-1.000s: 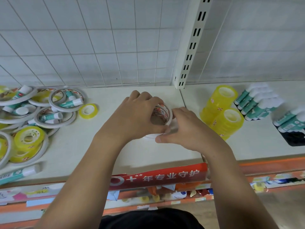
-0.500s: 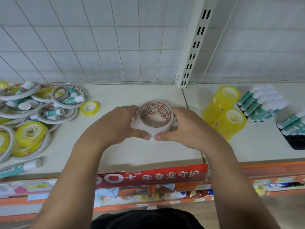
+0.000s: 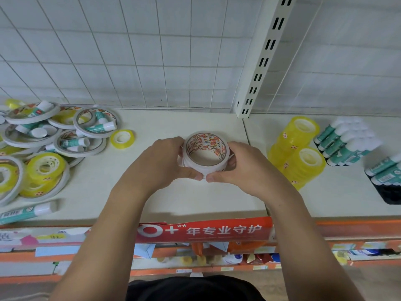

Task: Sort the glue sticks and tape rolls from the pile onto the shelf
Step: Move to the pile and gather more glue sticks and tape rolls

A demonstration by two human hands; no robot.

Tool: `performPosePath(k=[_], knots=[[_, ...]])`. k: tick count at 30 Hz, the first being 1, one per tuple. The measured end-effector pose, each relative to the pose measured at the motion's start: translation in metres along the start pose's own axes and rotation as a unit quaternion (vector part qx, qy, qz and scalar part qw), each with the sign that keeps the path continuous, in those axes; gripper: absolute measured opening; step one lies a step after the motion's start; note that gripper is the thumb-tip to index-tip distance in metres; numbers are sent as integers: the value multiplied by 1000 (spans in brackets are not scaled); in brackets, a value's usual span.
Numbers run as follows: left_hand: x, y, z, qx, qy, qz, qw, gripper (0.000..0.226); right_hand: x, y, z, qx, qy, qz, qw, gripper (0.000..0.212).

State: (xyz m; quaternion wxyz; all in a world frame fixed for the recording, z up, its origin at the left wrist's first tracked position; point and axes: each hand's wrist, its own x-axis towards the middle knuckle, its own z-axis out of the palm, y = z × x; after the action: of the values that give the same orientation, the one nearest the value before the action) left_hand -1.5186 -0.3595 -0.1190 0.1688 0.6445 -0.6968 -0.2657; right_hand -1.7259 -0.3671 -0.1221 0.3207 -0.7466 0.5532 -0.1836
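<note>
A stack of white tape rolls point(image 3: 205, 168) with red print inside the core stands in the middle of the cream shelf point(image 3: 152, 198). My left hand point(image 3: 165, 161) curls round its left side and my right hand point(image 3: 240, 166) round its right side, thumbs meeting at the front. The pile point(image 3: 50, 137) of white tape rolls, yellow tape rolls and green-and-white glue sticks lies at the left. Two columns of yellow tape rolls point(image 3: 297, 148) lie on their sides to the right of my hands, with rows of glue sticks point(image 3: 345, 140) beyond them.
One small yellow roll point(image 3: 122, 139) lies loose beside the pile and a single glue stick point(image 3: 28, 211) lies near the front edge at left. A slotted upright post point(image 3: 260, 68) and wire grid back the shelf. A black tray point(image 3: 390, 192) holds more glue sticks at far right.
My left hand came off the top of the stack and moved to its left side. Both hands now cup the stack, which stands straighter, with its open core showing.
</note>
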Motion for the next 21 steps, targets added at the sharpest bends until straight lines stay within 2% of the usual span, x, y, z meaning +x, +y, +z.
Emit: performPosePath(k=[1, 3, 4, 5, 7, 8, 11, 13, 16, 21], knots=[[-1, 0, 1, -8, 0, -2, 1000, 70, -1, 0, 1, -7, -2, 11, 1000, 62], [-3, 1, 3, -7, -1, -3, 1000, 73, -6, -4, 1, -53, 2, 46, 998, 122], [-5, 0, 2, 0, -1, -8, 1000, 76, -9, -7, 1, -76, 19, 52, 996, 139], [-7, 0, 1, 6, 2, -15, 1000, 82, -12, -11, -1, -90, 46, 42, 994, 141], [-14, -4, -4, 12, 23, -26, 999, 93, -17, -23, -3, -102, 96, -1, 990, 124], [-19, -7, -8, 27, 43, -20, 999, 90, -19, -29, -3, -102, 111, -30, 988, 109], [-39, -21, -22, 99, 120, 5, 988, 59, -19, -56, 7, -61, 120, -116, 984, 63], [-53, -31, -34, 119, 155, -2, 981, 47, -15, -76, 20, -43, 103, -148, 983, 43], [-74, -52, -52, 149, 171, -23, 974, 43, -2, -105, 48, -48, 67, -173, 981, 29], [-112, -92, -77, 172, 184, -42, 967, 39, 17, -148, 102, -42, 23, -196, 979, 24]])
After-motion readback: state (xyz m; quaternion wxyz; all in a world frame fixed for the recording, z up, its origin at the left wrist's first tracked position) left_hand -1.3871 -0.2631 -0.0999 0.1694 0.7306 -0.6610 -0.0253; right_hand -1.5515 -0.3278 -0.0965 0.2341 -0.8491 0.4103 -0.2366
